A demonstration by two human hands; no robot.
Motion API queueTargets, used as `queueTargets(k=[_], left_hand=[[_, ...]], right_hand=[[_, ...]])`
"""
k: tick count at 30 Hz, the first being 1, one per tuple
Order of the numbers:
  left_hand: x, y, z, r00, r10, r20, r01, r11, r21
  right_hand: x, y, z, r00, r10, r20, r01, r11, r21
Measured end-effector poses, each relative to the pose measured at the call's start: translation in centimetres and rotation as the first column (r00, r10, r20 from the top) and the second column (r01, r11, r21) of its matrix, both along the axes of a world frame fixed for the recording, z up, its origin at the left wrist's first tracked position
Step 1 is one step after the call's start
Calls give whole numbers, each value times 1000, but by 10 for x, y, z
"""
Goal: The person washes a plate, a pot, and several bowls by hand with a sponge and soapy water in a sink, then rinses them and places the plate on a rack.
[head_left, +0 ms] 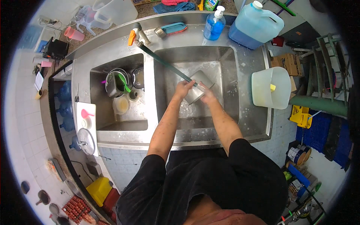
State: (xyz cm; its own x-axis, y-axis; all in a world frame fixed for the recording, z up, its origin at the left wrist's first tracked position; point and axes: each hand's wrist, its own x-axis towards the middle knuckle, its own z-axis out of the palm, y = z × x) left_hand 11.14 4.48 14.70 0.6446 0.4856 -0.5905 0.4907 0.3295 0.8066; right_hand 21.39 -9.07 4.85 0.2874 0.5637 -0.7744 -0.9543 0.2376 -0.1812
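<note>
Stainless-steel pan is held tilted in the right sink basin, head view, presumably so runoff is caught there. Green hose is led from the faucet down to the pan, likely to bring water close. Left hand is curled at the hose end; whether hose or pan is pinched cannot be told. Right hand is set against the pan's near side, apparently as a steadying support; its finger closure is blurred. Blue soap pump bottle is stood behind the basin, probably for easy reach.
</note>
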Motion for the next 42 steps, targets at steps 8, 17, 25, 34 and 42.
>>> queueTargets(k=[8,17,25,34,42], left_hand=[[1,-7,3,998,36,45,-40,993,108],[-23,-7,47,992,-126,-1,126,992,-8],[-9,-28,95,997,3,74,12,979,-204],[10,-92,48,788,592,168,-475,758,-446],[-27,6,-78,905,424,33,-419,902,-101]], right_hand=[[-15,6,41,220,886,409,-355,463,-812],[7,3,26,-424,828,366,-342,228,-912],[13,36,3,-407,838,364,-414,187,-891],[9,37,50,-785,619,-1,-123,-158,-980],[-7,-8,177,-977,182,-115,64,-262,-963]])
